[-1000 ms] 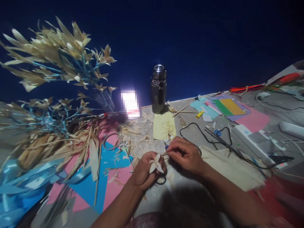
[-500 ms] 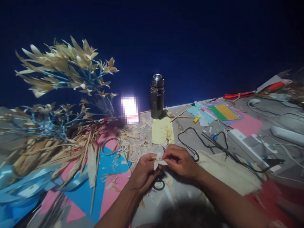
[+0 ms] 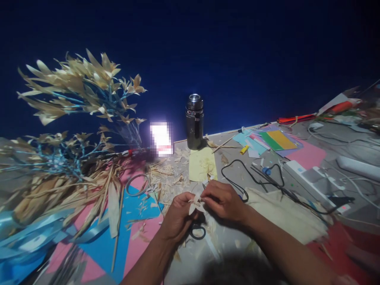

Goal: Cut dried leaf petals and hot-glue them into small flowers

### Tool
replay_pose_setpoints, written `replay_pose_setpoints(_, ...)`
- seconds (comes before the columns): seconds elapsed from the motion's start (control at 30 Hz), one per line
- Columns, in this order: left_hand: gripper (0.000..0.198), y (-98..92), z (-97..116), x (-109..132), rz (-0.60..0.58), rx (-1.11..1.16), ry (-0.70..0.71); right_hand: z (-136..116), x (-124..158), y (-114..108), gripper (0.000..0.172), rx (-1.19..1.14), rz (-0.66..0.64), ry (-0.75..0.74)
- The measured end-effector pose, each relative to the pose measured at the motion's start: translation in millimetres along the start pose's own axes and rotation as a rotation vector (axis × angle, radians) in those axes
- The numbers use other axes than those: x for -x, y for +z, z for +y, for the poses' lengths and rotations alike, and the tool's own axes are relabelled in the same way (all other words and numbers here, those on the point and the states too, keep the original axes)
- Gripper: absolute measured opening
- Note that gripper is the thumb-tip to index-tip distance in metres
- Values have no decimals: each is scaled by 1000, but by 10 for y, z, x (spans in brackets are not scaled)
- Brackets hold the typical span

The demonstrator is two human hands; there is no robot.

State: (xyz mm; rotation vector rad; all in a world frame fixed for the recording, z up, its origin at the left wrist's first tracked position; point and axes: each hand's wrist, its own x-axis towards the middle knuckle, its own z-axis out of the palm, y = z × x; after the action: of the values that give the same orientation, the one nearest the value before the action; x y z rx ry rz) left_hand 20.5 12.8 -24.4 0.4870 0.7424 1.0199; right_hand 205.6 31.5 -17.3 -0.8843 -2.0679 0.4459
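A small pale flower (image 3: pixel 196 204) with pointed petals, like the dried husk ones nearby, is between my two hands. My left hand (image 3: pixel 179 215) is closed, pinching the flower from below and the left. From the right, my right hand (image 3: pixel 224 201) has its fingertips pressed together on one of the petals. Black-handled scissors (image 3: pixel 198 232) lie on the table just under my hands, their blades mostly hidden. Beyond my fingers is a yellow paper (image 3: pixel 204 162) with small scraps on it.
Flower branches on blue stems (image 3: pixel 89 87) stand at left above dried husks (image 3: pixel 44 198) and light-blue ribbon (image 3: pixel 38 229). A steel thermos (image 3: pixel 195 122) stands behind the yellow paper. A roll of tape (image 3: pixel 137 185) lies at left; a black cable (image 3: pixel 237 161) and a power strip (image 3: pixel 308 186) are at right.
The flower has turned a little in my fingers, and its petals now point more down and left. My right fingertips have shifted slightly on it. The view has moved slightly.
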Motion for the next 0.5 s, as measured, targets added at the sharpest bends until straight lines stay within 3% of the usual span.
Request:
replay_pose_setpoints(0.33,35,11,32,-21,-13,-41,21,300,-35,-105,11,243,117,171)
replay_pose_setpoints(0.5,35,9,-13,-63,90,-185,170,425,-34,-124,10,382,100,223)
